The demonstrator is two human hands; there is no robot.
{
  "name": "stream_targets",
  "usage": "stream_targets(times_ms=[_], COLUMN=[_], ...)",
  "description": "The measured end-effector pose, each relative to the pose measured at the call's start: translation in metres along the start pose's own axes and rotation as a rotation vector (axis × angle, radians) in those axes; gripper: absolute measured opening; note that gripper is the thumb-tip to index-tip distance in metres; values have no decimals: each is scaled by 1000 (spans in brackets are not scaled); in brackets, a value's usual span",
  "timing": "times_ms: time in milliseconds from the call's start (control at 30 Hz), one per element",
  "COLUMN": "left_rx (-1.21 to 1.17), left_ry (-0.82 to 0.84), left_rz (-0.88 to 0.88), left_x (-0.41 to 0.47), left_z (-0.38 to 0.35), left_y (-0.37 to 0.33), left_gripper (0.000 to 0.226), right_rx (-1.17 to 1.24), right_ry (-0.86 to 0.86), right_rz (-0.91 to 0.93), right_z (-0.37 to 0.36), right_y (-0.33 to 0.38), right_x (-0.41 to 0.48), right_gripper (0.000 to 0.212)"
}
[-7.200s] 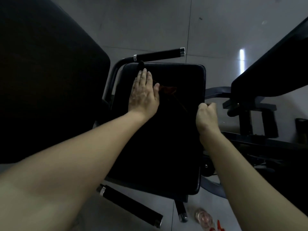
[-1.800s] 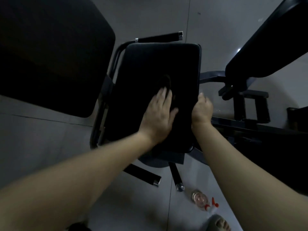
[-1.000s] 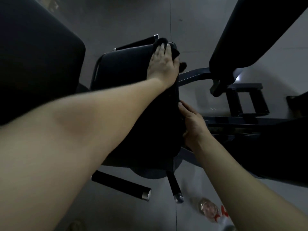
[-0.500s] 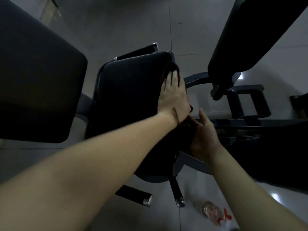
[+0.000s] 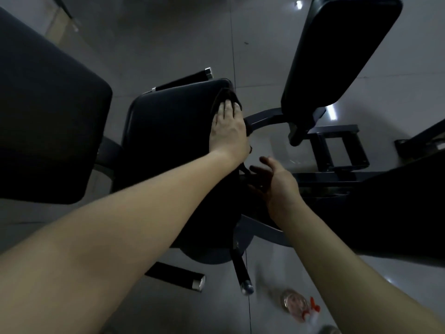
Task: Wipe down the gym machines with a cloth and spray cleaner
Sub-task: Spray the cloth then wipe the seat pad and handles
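Pressing flat on the soft dark cloth [image 5: 222, 98] at the black padded seat's [image 5: 168, 131] far right edge, your left hand [image 5: 228, 133] lay open; your right hand [image 5: 274, 186] hovered empty, spread. Limp, it would likely bunch: pin its middle.

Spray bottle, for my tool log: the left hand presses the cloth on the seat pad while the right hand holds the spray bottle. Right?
No. The head view shows the right hand open and empty; the spray bottle lies on the floor. The left hand does press the cloth on the seat pad.
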State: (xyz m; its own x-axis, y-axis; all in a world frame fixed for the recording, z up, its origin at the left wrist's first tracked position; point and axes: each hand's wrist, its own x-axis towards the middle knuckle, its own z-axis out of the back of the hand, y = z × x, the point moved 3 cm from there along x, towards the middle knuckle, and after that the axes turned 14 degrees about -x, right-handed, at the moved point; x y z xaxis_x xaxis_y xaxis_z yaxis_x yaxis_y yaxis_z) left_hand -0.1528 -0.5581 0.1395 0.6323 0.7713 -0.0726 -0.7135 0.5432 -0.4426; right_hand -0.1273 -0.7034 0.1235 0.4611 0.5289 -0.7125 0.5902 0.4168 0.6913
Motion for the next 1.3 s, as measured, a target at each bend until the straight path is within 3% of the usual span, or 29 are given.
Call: stream_targets(times_ms=[133, 300, 433, 600, 700, 800, 867, 933, 1067, 1167, 1300], left_rx=[-196, -195, -30, -143, -447, -1135, -1261, -1176, -640, -301, -193], left_ry=[12, 114, 178, 120, 118, 189, 192, 78, -341, -244, -212], left_rz=[-41, -128, -116, 56, 114, 164, 133, 117, 45, 32, 22], left_x=[-77, -193, -144, -64, -68, -76, -82, -79, -48, -34, -35], left_z=[3, -1, 11, 16, 23, 47, 61, 68, 60, 38, 25], left_y=[19, 52, 64, 49, 54, 61, 67, 77, 106, 115, 119], left_gripper=[72, 77, 75, 78, 78, 64, 51, 42, 31, 48, 55], right_rx=[-134, -350, -508, -695, -839, -979, -1020, -1069, -1120, -1074, -946], right_ry=[-33, 10, -12, -147, -156, -151, -197, -260, -379, -390, -322], right_rz=[175, 289, 402, 636, 744, 853, 822, 736, 644, 705, 666], right_z=[-13, -41, -42, -34, -37, -47, -57, -71, -92, -87, -63], right_y=[6, -11, -29, -18, -10, -20, -17, -5, 13, 4, -32], right_x=[-7, -22, -38, -41, -44, -47, -38, -19, 13, 11, -27], right_gripper=[26, 43, 48, 61, 72, 73, 82, 86, 62, 58, 61])
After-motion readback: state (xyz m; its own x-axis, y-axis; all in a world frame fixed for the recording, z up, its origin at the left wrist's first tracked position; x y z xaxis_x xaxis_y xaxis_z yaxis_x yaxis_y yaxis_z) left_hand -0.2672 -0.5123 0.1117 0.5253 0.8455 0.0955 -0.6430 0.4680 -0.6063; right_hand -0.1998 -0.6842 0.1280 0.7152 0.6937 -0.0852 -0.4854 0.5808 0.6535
